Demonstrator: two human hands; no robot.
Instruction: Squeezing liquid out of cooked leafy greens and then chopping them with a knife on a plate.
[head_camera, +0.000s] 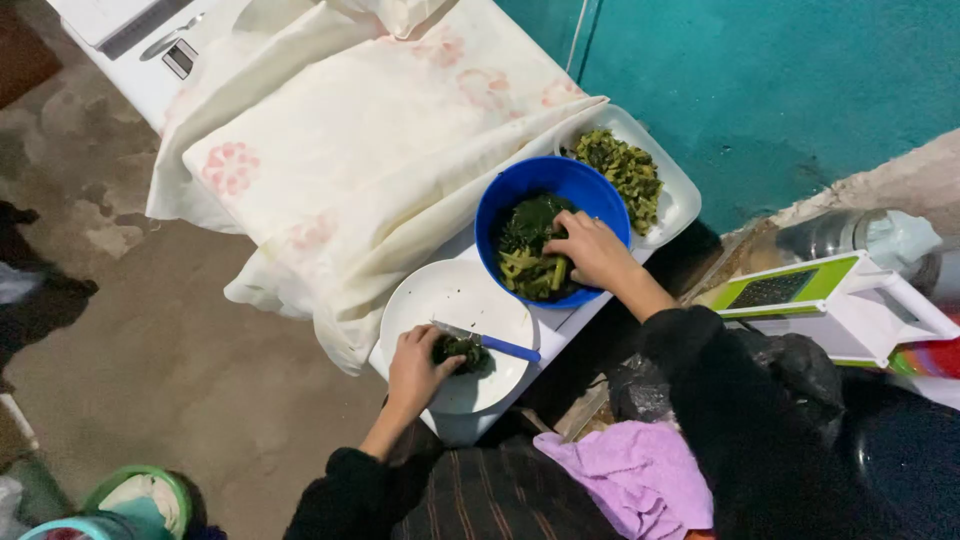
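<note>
My right hand (592, 250) reaches into a blue bowl (520, 185) of dark leafy greens and pale green stalks (527, 255), its fingers curled on the greens. My left hand (415, 368) rests on a white plate (445, 295) and grips a small clump of dark greens (462, 350). A knife with a blue handle (508, 348) lies across the plate next to that clump, its blade pointing toward my left hand. Bowl and plate stand side by side on a narrow white surface.
A white rectangular tray (680, 200) holding chopped green vegetables (625, 170) sits behind the bowl. A pale flowered cloth (360, 140) covers the rest of the surface. A green and white slicer (820, 290) stands to the right, a purple cloth (640, 475) lies on my lap, and buckets (140, 495) are at bottom left.
</note>
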